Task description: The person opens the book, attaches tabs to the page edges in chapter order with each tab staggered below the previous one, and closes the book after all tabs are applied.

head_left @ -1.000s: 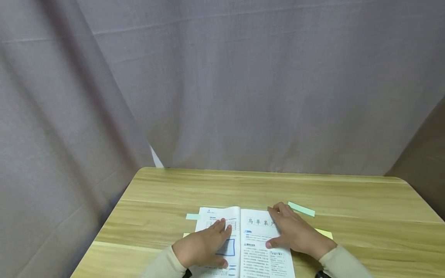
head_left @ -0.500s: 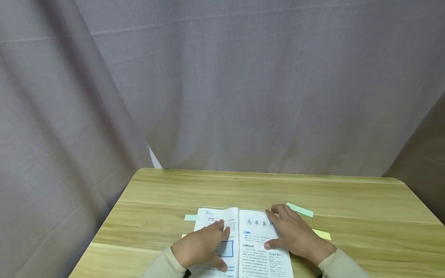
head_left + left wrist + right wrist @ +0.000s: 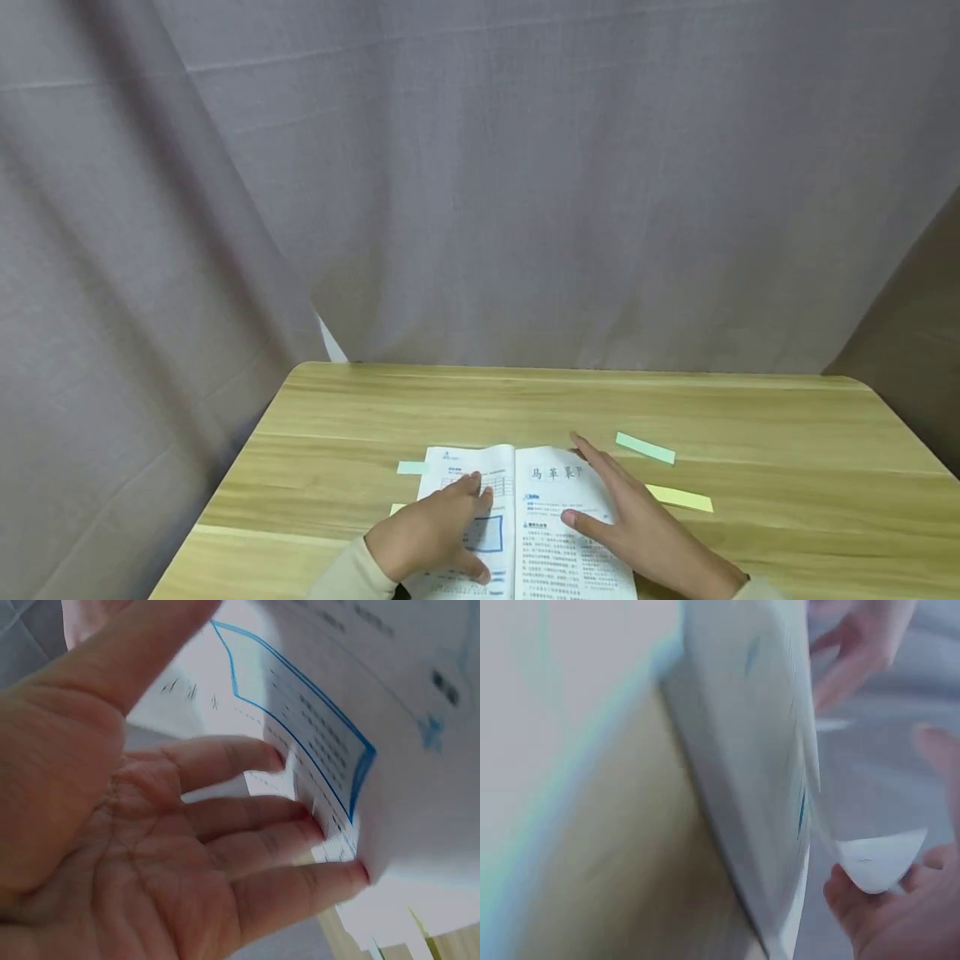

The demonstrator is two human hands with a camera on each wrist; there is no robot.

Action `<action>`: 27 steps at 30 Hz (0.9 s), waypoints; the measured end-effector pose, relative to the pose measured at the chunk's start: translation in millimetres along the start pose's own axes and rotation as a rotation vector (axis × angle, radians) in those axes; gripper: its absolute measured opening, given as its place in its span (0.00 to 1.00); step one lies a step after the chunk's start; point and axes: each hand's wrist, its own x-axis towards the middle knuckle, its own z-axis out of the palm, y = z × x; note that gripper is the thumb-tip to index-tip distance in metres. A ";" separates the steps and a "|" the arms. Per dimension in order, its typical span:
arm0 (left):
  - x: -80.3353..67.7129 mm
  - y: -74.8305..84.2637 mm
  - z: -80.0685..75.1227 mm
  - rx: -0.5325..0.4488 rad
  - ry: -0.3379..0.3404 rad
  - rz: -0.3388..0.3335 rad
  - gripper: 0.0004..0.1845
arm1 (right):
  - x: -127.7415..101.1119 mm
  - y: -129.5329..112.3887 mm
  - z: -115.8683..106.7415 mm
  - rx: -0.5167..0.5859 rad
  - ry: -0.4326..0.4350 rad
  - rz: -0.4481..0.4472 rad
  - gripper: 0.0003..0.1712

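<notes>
open textbook [image 3: 517, 517] lying flat at the near middle of the wooden table [image 3: 750, 417]. left hand [image 3: 435, 533] rests flat on the left page, fingers [image 3: 247, 825] straight and slightly apart. right hand [image 3: 637, 525] lies on the right page, fingers extended, thumb spread; the right wrist view shows a page corner at the fingers. right of the book: green paper strip [image 3: 645, 447], yellow paper strip [image 3: 678, 497]. left: pale green strip [image 3: 411, 467]. grey curtain [image 3: 480, 183] behind.
</notes>
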 end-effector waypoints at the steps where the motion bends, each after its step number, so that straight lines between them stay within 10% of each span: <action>1: 0.0 -0.3 -0.4 -0.002 0.004 0.005 0.56 | -4.7 -3.2 1.8 0.051 -0.006 -0.020 0.52; 10: -2.9 -8.5 1.5 -0.128 0.024 0.054 0.48 | -25.3 -12.9 43.2 0.309 -0.254 -0.185 0.39; 17: -8.2 -22.6 3.1 -0.732 0.053 0.325 0.21 | -25.1 -13.1 66.6 0.285 -0.243 -0.244 0.35; 22: -11.1 -28.3 2.0 -1.126 -0.019 0.174 0.20 | -21.6 -13.8 76.8 0.251 -0.227 -0.294 0.40; 27: -16.8 -38.4 3.6 -1.197 0.019 0.029 0.19 | -25.4 -10.5 92.0 0.093 -0.151 -0.382 0.45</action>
